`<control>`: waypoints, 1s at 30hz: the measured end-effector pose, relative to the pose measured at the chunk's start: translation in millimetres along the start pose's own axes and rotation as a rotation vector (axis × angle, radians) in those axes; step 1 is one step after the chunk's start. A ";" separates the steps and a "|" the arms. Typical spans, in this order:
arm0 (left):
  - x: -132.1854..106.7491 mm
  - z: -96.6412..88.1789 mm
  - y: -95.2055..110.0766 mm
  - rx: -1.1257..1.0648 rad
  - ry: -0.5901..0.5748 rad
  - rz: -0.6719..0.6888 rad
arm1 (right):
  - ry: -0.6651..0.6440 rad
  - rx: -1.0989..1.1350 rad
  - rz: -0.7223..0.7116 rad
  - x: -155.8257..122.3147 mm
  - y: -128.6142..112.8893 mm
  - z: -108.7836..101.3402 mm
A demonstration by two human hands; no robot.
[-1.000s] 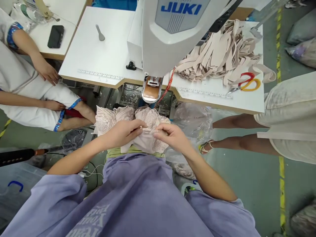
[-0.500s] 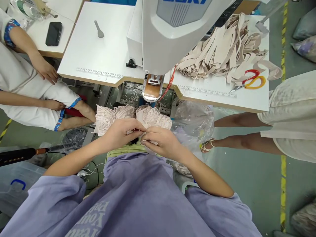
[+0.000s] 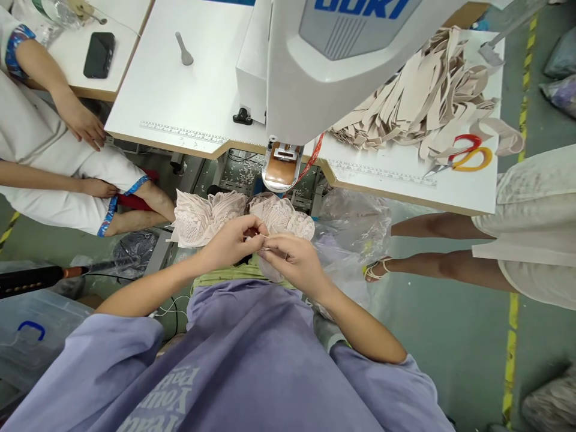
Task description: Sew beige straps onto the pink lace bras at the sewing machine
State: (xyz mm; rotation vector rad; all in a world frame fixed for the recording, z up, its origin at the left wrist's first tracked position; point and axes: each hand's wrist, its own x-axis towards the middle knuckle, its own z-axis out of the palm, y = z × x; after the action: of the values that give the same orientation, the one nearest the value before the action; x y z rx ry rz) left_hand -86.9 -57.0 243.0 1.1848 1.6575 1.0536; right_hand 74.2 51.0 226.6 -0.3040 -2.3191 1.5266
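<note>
Pale pink lace bra cups (image 3: 194,217) lie across my lap in front of the sewing machine, with more lace cups (image 3: 274,215) to their right. My left hand (image 3: 234,241) is closed in a pinch at the near edge of the bra. Fingertips almost meeting it, my right hand (image 3: 294,259) pinches a thin pale edge of the same bra, and some sheer fabric hangs below. Fingers hide the exact spot held. Just beyond the cups is the machine's rounded front end (image 3: 282,168), apart from both hands.
A white sewing machine (image 3: 342,78) overhangs the table (image 3: 148,90). Beige fabric strips (image 3: 418,96) and scissors (image 3: 472,157) lie on the right. A clear plastic bag (image 3: 353,216) hangs below. A seated person (image 3: 76,120) is at left; another person's legs (image 3: 441,258) show at right.
My left fingers have curled more and pulled slightly back from the right ones, a thin pale strand or edge showing between them. The view has shifted slightly.
</note>
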 end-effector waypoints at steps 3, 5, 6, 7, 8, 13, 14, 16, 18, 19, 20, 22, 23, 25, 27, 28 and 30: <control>-2.4 7.3 -2.6 -0.199 0.095 -0.013 | 0.044 0.040 0.005 1.5 -2.7 -3.1; -1.4 6.5 -2.9 -0.159 0.108 0.022 | 0.044 0.035 0.006 3.3 -3.2 -5.1; -0.1 4.6 -3.2 -0.104 0.105 0.038 | 0.037 0.031 0.011 4.2 -2.8 -5.8; 1.6 2.3 -3.6 -0.035 0.103 0.056 | 0.027 0.028 0.021 5.0 -1.9 -6.4; 3.6 -0.1 -4.3 0.039 0.103 0.076 | 0.018 0.028 0.032 5.7 -0.8 -6.7; 12.6 -5.0 -11.1 0.267 0.126 0.239 | 0.005 0.047 0.079 8.4 3.2 -7.9; 14.0 -4.5 -12.7 0.272 0.148 0.268 | 0.006 0.050 0.088 9.2 3.1 -8.4; 16.3 -3.1 -15.5 0.234 0.186 0.307 | 0.014 0.062 0.112 11.4 2.5 -9.5; 18.1 -1.8 -17.3 0.159 0.194 0.331 | 0.040 0.081 0.136 13.9 2.2 -10.3; 18.9 -1.3 -17.8 0.122 0.188 0.331 | 0.061 0.091 0.151 15.1 2.3 -10.6; 19.7 -0.8 -18.0 0.090 0.181 0.319 | 0.080 0.099 0.168 16.2 2.7 -10.7; 21.4 -0.1 -17.6 0.044 0.189 0.290 | 0.110 0.111 0.202 18.0 3.8 -11.6; 22.2 -0.1 -17.0 0.038 0.203 0.275 | 0.113 0.114 0.220 18.8 4.3 -12.8; 23.4 -1.4 -14.8 0.074 0.238 0.265 | 0.108 0.111 0.249 20.5 4.6 -18.2; 23.7 -4.4 -10.9 0.162 0.272 0.275 | 0.123 0.061 0.261 23.7 3.5 -27.9; 23.4 -6.3 -8.2 0.213 0.278 0.287 | 0.138 0.008 0.258 26.1 2.5 -34.0; 22.5 -10.1 -1.8 0.298 0.267 0.355 | 0.147 -0.122 0.232 32.6 -0.4 -46.6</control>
State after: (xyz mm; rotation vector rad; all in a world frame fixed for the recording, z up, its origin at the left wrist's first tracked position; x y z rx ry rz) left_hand -101.7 -37.4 241.1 1.6353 1.9026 1.2554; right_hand 62.9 102.0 249.3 -0.7143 -2.3284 1.4112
